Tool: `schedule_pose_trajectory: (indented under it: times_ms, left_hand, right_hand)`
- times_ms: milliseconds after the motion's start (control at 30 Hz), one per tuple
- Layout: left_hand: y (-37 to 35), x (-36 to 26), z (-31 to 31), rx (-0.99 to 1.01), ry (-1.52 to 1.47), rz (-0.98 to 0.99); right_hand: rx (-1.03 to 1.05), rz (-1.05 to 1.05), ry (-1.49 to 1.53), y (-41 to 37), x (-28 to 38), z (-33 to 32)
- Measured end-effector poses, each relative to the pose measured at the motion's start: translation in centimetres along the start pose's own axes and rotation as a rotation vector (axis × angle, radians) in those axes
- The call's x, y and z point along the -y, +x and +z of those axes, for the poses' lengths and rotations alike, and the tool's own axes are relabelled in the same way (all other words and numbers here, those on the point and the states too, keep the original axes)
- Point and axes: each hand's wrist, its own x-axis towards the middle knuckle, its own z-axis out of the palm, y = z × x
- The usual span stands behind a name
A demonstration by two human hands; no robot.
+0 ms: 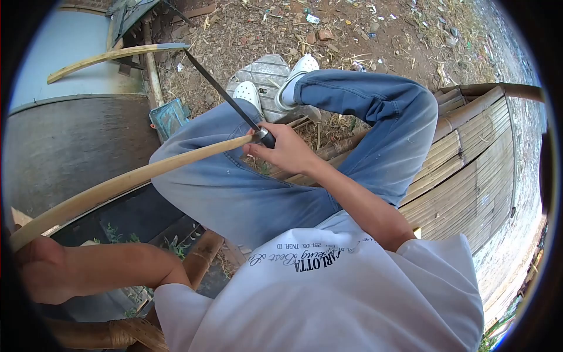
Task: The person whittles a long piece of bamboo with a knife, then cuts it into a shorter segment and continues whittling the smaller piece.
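Observation:
My right hand grips the black handle of a long knife, whose thin dark blade points up and away to the left. The blade's base meets the far end of a long pale bamboo strip, which slants over my left thigh in blue jeans. My left hand is at the far left edge, partly cut off by the picture's rim, and holds the strip's near end. I sit cross-legged in white shoes.
I sit on a slatted bamboo bench. A second curved bamboo strip lies on a grey sheet at the left. A small teal box and a grey slab sit on the littered dirt ground.

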Motion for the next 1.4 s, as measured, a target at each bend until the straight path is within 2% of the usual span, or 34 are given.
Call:
schedule_pose_trajectory:
  times_ms: [67, 133, 167, 233, 300, 333, 433, 567, 667, 767, 933, 1000, 1133, 1233, 1300, 1333, 1400]
  left_hand:
    - [0.3, -0.1, 0.0, 0.034, -0.09, 0.001]
    - [-0.5, 0.2, -0.2, 0.037, -0.258, -0.152]
    - [-1.2, 1.1, -1.0, 0.039, -0.261, -0.154]
    - [-4.1, 3.7, -3.2, 0.011, -0.419, -0.336]
    - [-10.6, 3.3, 0.1, -0.086, -0.355, -0.445]
    - [-13.4, 2.6, 1.7, -0.058, -0.292, -0.502]
    - [-19.8, 1.1, 4.5, 0.084, -0.125, -0.613]
    - [-22.0, 0.3, 5.3, 0.063, -0.044, -0.607]
    - [-19.3, -0.6, 5.8, -0.097, -0.118, -0.695]
    - [-17.6, -0.5, 5.6, -0.177, -0.017, -0.65]
    - [-16.8, -0.8, 6.4, -0.306, -0.063, -0.569]
    - [-16.8, -0.9, 6.4, -0.319, -0.097, -0.465]
    - [-16.8, -0.5, 6.1, -0.332, -0.164, -0.424]
    - [-17.4, 0.1, 5.4, -0.257, -0.19, -0.379]
    - [-18.7, 0.6, 6.0, -0.233, -0.379, -0.358]
    - [-19.4, 1.1, 6.2, -0.234, -0.367, -0.351]
    - [-20.7, 1.9, 6.7, -0.285, -0.382, -0.429]
  right_hand:
    - [-0.05, -0.091, -0.054, -0.4, 0.2, 1.0]
    - [-0.005, -0.083, -0.02, -0.9, 3.0, 1.0]
    - [0.044, -0.079, 0.013, -0.9, 4.0, 1.0]
    - [0.027, -0.137, 0.021, -0.8, 5.6, 1.5]
    - [0.038, -0.197, -0.047, -0.6, 7.1, 1.7]
    - [0.023, -0.297, -0.049, -0.5, 7.4, 1.9]
    - [-0.019, -0.402, -0.08, -0.7, 9.2, 2.7]
    - [-0.019, -0.385, -0.115, -1.3, 12.3, 3.7]
    - [-0.018, -0.394, -0.106, -1.4, 14.1, 5.0]
    - [-0.037, -0.448, -0.088, -1.4, 15.6, 5.9]
    - [-0.094, -0.491, -0.168, -2.0, 15.8, 6.4]
    - [0.002, -0.406, -0.149, -2.9, 15.6, 5.0]
    - [0.003, -0.405, -0.128, -4.3, 13.1, 3.1]
    - [-0.076, -0.123, -0.124, -5.2, 10.8, 1.4]
    - [-0.122, 0.02, -0.151, -5.5, 9.8, 0.0]
    - [-0.142, 0.085, -0.153, -5.6, 9.4, -0.6]
    - [-0.17, 0.113, -0.158, -5.8, 8.2, -1.1]
